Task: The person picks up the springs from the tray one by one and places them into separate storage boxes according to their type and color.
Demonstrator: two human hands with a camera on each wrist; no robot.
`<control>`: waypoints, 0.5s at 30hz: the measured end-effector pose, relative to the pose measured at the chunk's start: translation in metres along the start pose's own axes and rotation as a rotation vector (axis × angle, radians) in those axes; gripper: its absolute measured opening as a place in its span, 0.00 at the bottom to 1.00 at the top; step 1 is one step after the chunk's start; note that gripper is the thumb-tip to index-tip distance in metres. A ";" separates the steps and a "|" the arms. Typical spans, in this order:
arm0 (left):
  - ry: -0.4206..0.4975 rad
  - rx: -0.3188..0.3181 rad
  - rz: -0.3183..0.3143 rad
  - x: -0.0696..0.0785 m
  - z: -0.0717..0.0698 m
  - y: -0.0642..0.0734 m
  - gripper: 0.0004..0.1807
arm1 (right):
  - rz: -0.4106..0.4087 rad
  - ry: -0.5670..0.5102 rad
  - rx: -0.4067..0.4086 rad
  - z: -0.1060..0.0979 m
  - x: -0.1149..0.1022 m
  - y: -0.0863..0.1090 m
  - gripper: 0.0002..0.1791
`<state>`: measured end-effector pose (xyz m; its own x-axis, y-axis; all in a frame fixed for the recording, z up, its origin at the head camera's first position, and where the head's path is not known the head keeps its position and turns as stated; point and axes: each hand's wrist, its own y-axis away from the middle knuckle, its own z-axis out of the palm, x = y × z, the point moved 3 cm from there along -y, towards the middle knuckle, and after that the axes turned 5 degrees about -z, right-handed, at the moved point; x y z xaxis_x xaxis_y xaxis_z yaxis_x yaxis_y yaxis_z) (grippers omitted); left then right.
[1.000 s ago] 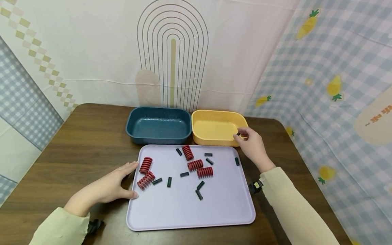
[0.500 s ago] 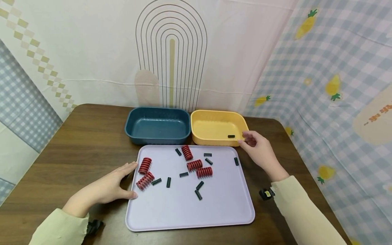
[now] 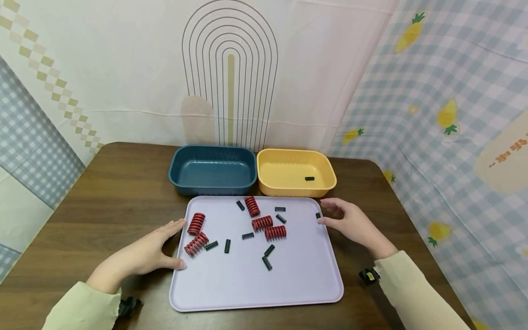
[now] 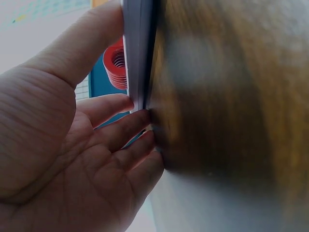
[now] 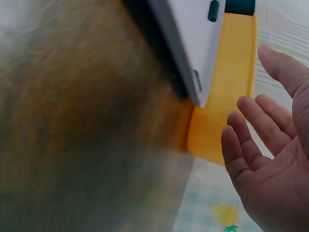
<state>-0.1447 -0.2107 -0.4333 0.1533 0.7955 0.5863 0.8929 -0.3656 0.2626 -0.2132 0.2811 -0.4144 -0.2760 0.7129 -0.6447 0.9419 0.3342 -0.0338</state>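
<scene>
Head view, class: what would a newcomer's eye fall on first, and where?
Probably the five bright red springs, at the left and upper middle of the lilac tray. Next, the yellow bin behind the tray, holding one small dark spring, with a dark blue bin to its left. The left hand and right hand flank the tray.

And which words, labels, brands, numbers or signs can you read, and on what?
None can be read.
Orange marks on the blue-checked fabric: too blurred to read, if lettering.
Yellow-green patch on the black right-wrist device: too small to read.
Lilac rectangular tray, red coil springs, small dark coil springs, blue rectangular bin, yellow rectangular bin: no text visible.
</scene>
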 end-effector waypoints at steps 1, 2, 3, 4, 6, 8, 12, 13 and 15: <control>0.000 0.000 -0.001 0.000 0.000 0.000 0.59 | -0.007 -0.003 -0.005 0.001 0.001 0.000 0.33; 0.001 0.000 -0.005 0.000 0.000 0.000 0.59 | -0.009 -0.009 -0.009 0.003 0.003 0.001 0.33; 0.003 0.000 -0.006 0.000 0.000 0.001 0.59 | -0.012 -0.016 -0.015 0.004 0.004 0.001 0.32; 0.004 0.002 -0.003 0.000 0.000 0.001 0.59 | -0.013 -0.021 -0.023 0.006 0.005 0.001 0.32; 0.005 0.002 0.001 0.001 0.000 0.001 0.59 | -0.016 -0.027 -0.035 0.009 0.007 0.001 0.32; 0.005 0.004 0.008 0.002 0.000 0.001 0.59 | -0.014 -0.030 -0.045 0.013 0.010 0.000 0.31; 0.002 0.002 0.005 0.003 0.000 0.001 0.59 | -0.013 -0.013 -0.049 0.017 0.012 -0.002 0.30; 0.001 0.002 0.004 0.002 0.000 0.001 0.59 | -0.011 -0.006 -0.050 0.017 0.012 -0.002 0.29; 0.000 0.001 0.001 0.002 0.000 0.000 0.60 | -0.011 0.008 -0.050 0.018 0.012 -0.003 0.28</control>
<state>-0.1441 -0.2093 -0.4325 0.1537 0.7951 0.5867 0.8932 -0.3658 0.2617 -0.2156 0.2773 -0.4357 -0.2876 0.7137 -0.6387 0.9283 0.3719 -0.0025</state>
